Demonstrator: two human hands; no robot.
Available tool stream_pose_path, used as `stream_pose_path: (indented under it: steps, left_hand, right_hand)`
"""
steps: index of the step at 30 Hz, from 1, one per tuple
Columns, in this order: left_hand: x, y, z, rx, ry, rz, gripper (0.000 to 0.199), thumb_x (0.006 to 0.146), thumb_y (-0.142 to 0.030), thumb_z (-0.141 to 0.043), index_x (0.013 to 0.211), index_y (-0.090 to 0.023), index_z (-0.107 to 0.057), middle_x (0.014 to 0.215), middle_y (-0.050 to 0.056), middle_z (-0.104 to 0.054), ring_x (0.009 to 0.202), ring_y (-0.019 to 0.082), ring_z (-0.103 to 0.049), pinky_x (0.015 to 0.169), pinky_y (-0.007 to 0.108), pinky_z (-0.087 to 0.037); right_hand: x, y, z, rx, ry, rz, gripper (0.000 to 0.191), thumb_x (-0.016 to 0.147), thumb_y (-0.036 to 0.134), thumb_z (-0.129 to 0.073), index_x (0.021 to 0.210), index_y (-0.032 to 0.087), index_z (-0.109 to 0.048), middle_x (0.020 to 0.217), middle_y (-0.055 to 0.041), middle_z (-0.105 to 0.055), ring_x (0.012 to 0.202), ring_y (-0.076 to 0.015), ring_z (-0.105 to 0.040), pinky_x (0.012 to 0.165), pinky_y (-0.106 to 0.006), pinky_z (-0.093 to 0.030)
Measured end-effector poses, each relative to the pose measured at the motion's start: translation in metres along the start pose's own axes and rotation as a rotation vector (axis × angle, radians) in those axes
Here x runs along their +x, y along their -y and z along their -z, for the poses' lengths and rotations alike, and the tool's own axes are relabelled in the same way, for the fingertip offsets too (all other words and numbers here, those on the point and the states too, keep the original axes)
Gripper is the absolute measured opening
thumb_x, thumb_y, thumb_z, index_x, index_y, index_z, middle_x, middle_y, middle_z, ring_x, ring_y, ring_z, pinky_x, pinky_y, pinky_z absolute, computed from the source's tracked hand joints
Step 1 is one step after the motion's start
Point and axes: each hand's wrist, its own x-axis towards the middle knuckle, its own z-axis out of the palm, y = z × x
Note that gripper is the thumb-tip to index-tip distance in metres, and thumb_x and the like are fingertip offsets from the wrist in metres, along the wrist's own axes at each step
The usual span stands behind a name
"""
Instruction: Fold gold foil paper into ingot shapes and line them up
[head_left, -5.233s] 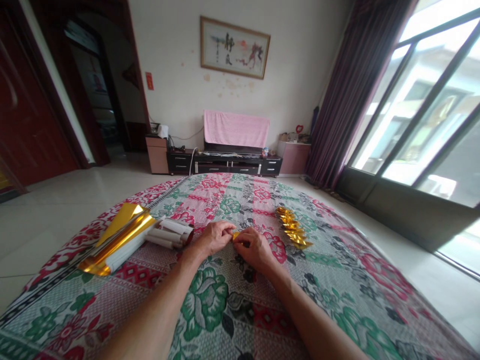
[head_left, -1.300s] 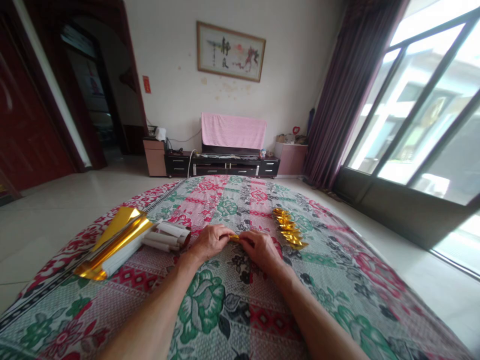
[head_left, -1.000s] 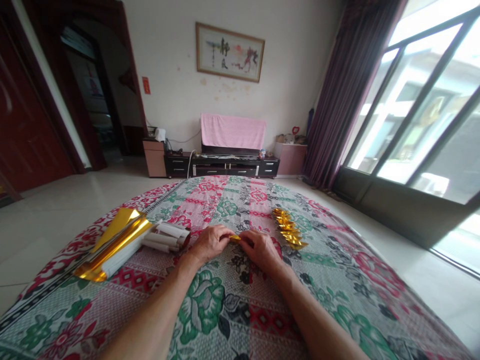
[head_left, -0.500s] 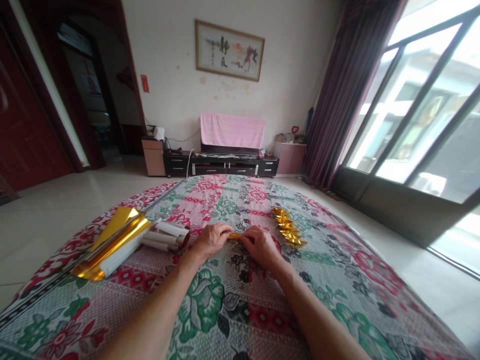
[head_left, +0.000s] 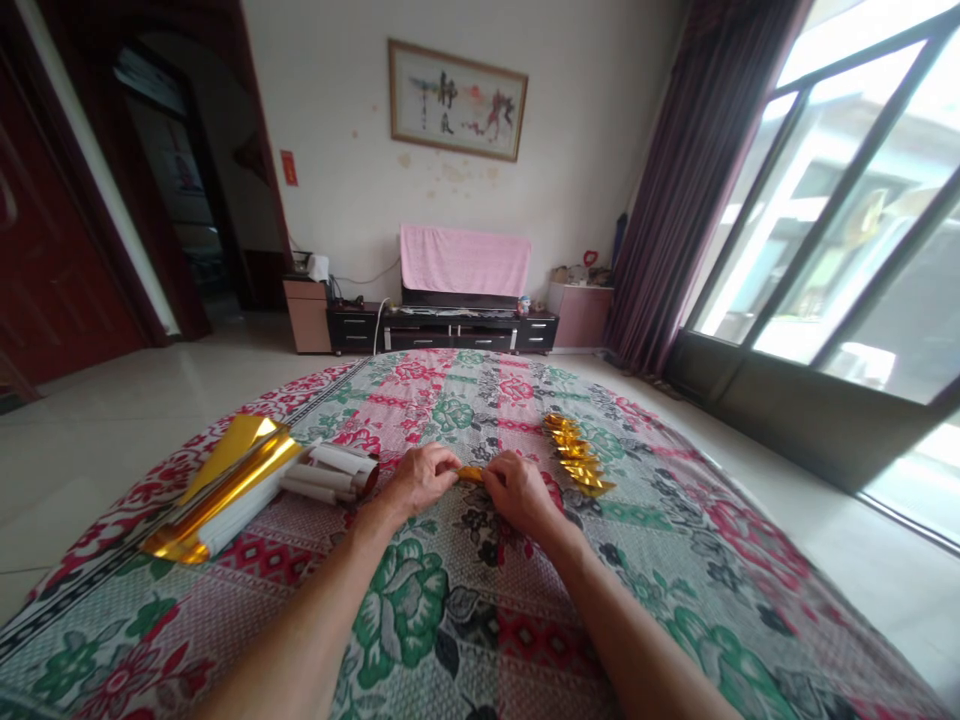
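Between my two hands is a small folded piece of gold foil paper (head_left: 470,474), just above or on the flowered tablecloth (head_left: 457,412). My left hand (head_left: 421,476) pinches its left end with the fingertips. At the other end, my right hand (head_left: 519,486) grips it with curled fingers, which hide part of it. Several folded gold foil pieces (head_left: 577,455) lie in a row right of my right hand. To the left are a stack of gold foil sheets (head_left: 244,475), partly curled, and several white paper rolls (head_left: 334,470).
The round table's far edge faces a low black TV cabinet (head_left: 457,330) with a pink cloth (head_left: 465,262) over the screen. A purple curtain (head_left: 667,190) and large windows (head_left: 832,230) are on the right. A red door (head_left: 52,230) stands at the left.
My left fingers have shifted slightly left, so more of the folded gold foil shows between my hands. My right hand has hardly moved.
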Motion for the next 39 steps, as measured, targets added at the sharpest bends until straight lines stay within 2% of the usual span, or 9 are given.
stream_pose_path:
  steps: [5,11,15,20,27,31,39]
  left_hand:
    - [0.002,-0.001,-0.001,0.028,0.035,-0.052,0.017,0.071,-0.012,-0.05,0.067,-0.016,-0.067,0.077,0.003,-0.064,0.073,0.012,-0.057,0.069,0.021,-0.043]
    - [0.004,-0.004,-0.002,0.081,0.064,0.017,0.018,0.073,-0.014,-0.048,0.068,-0.016,-0.065,0.078,0.003,-0.062,0.073,0.013,-0.056,0.068,0.022,-0.043]
    - [0.005,-0.003,-0.003,0.098,0.079,0.037,0.018,0.074,-0.015,-0.047,0.068,-0.016,-0.064,0.078,0.003,-0.06,0.074,0.013,-0.055,0.069,0.022,-0.043]
    - [0.005,-0.003,-0.004,0.114,0.078,0.054,0.017,0.074,-0.016,-0.048,0.067,-0.016,-0.064,0.078,0.003,-0.059,0.073,0.012,-0.054,0.069,0.022,-0.042]
    - [0.006,-0.004,-0.003,0.131,0.095,0.054,0.021,0.077,-0.02,-0.046,0.064,-0.016,-0.062,0.076,0.003,-0.059,0.072,0.012,-0.053,0.067,0.022,-0.04]
    - [0.009,-0.001,-0.008,0.196,0.07,0.073,0.025,0.08,-0.021,-0.043,0.061,-0.015,-0.059,0.072,0.004,-0.057,0.068,0.013,-0.052,0.063,0.023,-0.038]
    - [0.009,0.004,-0.014,0.239,-0.001,0.093,0.024,0.078,-0.023,-0.046,0.062,-0.016,-0.061,0.071,0.004,-0.059,0.066,0.012,-0.051,0.06,0.022,-0.036]
  right_hand:
    - [-0.001,-0.005,0.003,0.108,0.042,0.066,0.013,0.072,0.011,-0.054,0.065,0.017,-0.063,0.07,-0.0016,-0.062,0.071,-0.0118,-0.054,0.067,-0.02,-0.038]
    - [-0.002,-0.006,0.006,0.171,0.003,0.036,0.013,0.072,0.01,-0.056,0.066,0.017,-0.066,0.074,-0.0022,-0.064,0.073,-0.0122,-0.055,0.069,-0.022,-0.04]
    - [-0.001,-0.004,0.006,0.127,0.033,0.065,0.017,0.075,0.009,-0.054,0.063,0.016,-0.065,0.071,-0.0028,-0.063,0.075,-0.0127,-0.055,0.069,-0.021,-0.04]
    - [0.001,-0.005,0.0,0.037,0.021,-0.003,0.023,0.077,0.011,-0.05,0.059,0.015,-0.063,0.067,-0.0033,-0.062,0.07,-0.0118,-0.054,0.066,-0.02,-0.038]
    - [0.001,-0.004,0.004,0.066,0.03,-0.095,0.02,0.074,0.016,-0.055,0.056,0.014,-0.063,0.065,-0.0017,-0.061,0.064,-0.01,-0.053,0.06,-0.018,-0.035]
    - [0.002,-0.002,0.006,0.066,0.022,-0.166,0.018,0.072,0.019,-0.056,0.058,0.014,-0.065,0.066,-0.002,-0.062,0.062,-0.0096,-0.052,0.057,-0.018,-0.033]
    - [0.004,0.001,0.005,0.035,0.006,-0.124,0.023,0.075,0.015,-0.053,0.054,0.015,-0.063,0.067,-0.0039,-0.063,0.067,-0.0115,-0.054,0.062,-0.019,-0.036]
